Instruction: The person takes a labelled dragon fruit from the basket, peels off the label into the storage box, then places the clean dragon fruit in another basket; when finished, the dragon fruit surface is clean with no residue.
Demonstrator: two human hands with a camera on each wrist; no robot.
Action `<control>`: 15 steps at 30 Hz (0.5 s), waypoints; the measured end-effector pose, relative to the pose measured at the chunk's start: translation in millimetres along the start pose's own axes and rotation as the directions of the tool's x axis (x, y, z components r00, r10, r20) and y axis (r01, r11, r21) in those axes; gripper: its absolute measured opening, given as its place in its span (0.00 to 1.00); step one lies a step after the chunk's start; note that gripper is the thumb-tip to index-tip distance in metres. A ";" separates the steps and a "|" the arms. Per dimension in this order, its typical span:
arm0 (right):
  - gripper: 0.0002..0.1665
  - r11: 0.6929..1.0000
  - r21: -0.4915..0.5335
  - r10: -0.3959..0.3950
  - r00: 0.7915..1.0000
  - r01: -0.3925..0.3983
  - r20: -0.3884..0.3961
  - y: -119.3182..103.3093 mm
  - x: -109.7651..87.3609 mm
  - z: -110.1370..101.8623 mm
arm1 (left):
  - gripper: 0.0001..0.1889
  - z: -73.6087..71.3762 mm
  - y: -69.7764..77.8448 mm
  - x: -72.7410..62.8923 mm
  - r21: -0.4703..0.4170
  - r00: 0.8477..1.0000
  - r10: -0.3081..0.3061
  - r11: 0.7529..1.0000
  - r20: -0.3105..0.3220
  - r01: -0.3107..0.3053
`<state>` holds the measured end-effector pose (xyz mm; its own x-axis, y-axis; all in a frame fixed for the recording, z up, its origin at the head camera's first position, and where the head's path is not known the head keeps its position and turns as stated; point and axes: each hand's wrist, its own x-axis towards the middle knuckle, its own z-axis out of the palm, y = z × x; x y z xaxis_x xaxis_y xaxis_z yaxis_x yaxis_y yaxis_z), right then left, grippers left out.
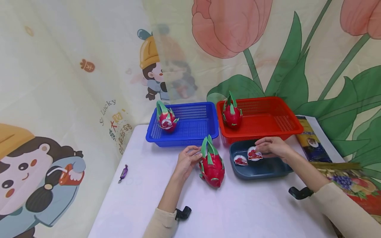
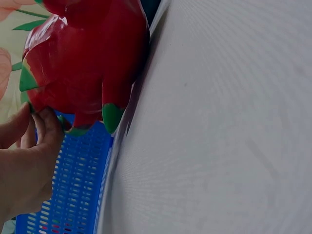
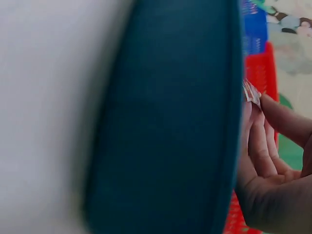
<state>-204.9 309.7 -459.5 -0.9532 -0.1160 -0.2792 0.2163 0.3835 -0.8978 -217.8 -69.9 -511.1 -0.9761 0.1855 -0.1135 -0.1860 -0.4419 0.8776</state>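
My left hand [image 1: 189, 160] is at the left side of a red dragon fruit [image 1: 213, 168] with green leaf tips, in front of the blue basket. The left wrist view shows its thumb and fingers pinching the edge of a scale on the dragon fruit [image 2: 92, 58]. Over a dark teal tray [image 1: 259, 175], my right hand [image 1: 274, 148] pinches a round white sticker [image 1: 254, 154] with a red fruit picture. Another such sticker [image 1: 240, 160] lies in the tray's left part. In the right wrist view the tray wall [image 3: 165, 126] hides part of the right fingers.
Behind stand a blue basket [image 1: 196, 127] holding a stickered dragon fruit [image 1: 167, 123] and a red basket [image 1: 265, 117] holding a dragon fruit [image 1: 232, 116]. A purple wrapped candy [image 1: 123, 173] lies at the left. Printed packages [image 1: 314, 142] lie to the right, and patterned curtains surround the table.
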 end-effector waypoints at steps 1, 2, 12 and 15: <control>0.33 1.000 -0.005 0.007 1.000 -0.007 0.000 2.9 1.7 -2.1 | 0.15 0.1 0.0 0.6 0.001 1.000 0.000 1.000 0.003 0.000; 0.33 1.000 -0.011 0.013 1.000 -0.013 0.001 5.8 3.6 -4.2 | 0.15 0.5 0.3 0.8 0.001 1.000 -0.002 1.000 0.004 0.002; 0.30 0.999 -0.009 0.038 0.998 -0.038 0.057 21.1 17.6 -9.6 | 0.15 -1.5 2.0 0.8 0.025 1.000 -0.006 1.000 0.009 0.005; 0.28 0.998 0.000 0.056 0.996 -0.057 0.063 26.0 20.0 -8.0 | 0.16 -1.8 2.4 -0.9 0.031 1.000 -0.018 0.999 0.016 0.018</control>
<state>-220.1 324.7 -485.8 -0.9242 -0.1519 -0.3503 0.2699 0.3891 -0.8808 -217.5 -72.7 -509.8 -0.9706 0.2077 -0.1216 -0.1995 -0.4112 0.8894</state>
